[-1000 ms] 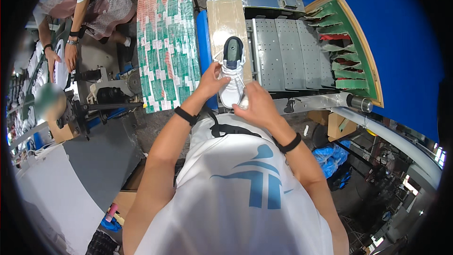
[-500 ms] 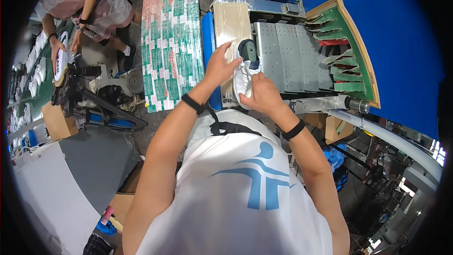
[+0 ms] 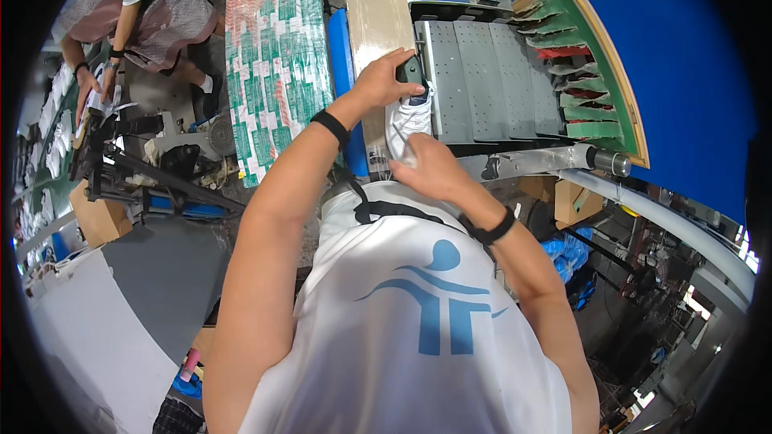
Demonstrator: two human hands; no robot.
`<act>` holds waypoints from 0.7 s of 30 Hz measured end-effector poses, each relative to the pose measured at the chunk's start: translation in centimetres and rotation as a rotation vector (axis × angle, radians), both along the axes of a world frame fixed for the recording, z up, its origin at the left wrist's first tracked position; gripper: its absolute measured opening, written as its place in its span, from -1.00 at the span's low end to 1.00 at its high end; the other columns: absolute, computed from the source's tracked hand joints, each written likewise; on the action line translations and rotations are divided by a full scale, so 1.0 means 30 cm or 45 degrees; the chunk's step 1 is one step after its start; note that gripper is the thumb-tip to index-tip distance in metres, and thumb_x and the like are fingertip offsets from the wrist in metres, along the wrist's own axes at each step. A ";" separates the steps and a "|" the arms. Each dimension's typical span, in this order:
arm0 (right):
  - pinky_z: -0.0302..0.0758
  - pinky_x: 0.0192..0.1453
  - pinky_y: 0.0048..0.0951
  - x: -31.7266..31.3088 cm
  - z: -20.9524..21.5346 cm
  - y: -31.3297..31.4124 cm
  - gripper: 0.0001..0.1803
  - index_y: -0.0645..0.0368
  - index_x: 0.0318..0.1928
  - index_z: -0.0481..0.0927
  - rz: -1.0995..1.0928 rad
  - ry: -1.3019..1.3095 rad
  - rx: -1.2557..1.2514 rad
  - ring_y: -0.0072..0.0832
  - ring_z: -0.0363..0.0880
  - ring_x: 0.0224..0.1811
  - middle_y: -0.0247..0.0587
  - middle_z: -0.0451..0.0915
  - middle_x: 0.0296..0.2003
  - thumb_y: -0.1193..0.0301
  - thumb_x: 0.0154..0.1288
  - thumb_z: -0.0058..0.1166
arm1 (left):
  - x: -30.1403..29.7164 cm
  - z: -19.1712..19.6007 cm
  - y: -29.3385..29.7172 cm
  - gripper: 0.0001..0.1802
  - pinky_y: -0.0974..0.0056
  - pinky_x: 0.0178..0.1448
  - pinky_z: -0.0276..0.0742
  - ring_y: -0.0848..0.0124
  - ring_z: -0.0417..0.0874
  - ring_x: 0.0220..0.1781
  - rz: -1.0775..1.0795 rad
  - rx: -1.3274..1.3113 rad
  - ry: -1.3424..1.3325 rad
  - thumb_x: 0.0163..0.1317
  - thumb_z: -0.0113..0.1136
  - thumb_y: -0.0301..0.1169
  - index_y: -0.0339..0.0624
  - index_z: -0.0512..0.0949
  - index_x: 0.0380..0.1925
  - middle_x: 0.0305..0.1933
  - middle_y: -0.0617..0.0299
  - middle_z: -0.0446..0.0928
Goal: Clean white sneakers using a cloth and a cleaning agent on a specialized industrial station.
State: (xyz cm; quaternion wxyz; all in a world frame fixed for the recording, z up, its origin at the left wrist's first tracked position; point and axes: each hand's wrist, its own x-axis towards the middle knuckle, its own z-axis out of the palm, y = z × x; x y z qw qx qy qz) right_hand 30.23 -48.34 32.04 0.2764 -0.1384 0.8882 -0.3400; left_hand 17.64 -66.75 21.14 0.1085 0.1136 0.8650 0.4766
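At the far left, white shoe parts are laid in rows on a long bench, and a seated co-worker in a patterned apron is seen bent over them. A dark metal stand and a brown cardboard box are placed just below that spot, with a grey slanted panel nearer the lower edge. A tall stack of green, red and white printed cartons is set further right, beside a blue-edged, tan-topped table.

The left hand, banded by a black wristband, is stretched forward and is closed over the dark far end of a white lace-up sports shoe. The shoe is held at the near left edge of a grey perforated metal conveyor, between the tan table and the belt, above the person's chest. The right hand, also wearing a black wristband, is clasped around the near end of the same shoe, so that it is gripped from both ends.

To the right of the conveyor, a green rack with a wooden rim is stood against a blue wall, and green and red flat pieces are slotted into it. A metal roller is mounted at the conveyor's near end.
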 end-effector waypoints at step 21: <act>0.59 0.02 -0.03 -0.053 0.015 0.141 -0.42 0.42 -0.16 0.64 0.030 -0.152 -0.226 0.14 0.73 -0.08 0.35 0.72 -0.14 0.02 0.32 0.37 | 0.143 -0.010 -0.073 -0.42 0.21 0.04 0.71 0.32 0.71 -0.13 0.037 -0.054 -0.095 0.22 0.52 -0.52 -0.07 0.61 0.27 -0.14 0.22 0.61</act>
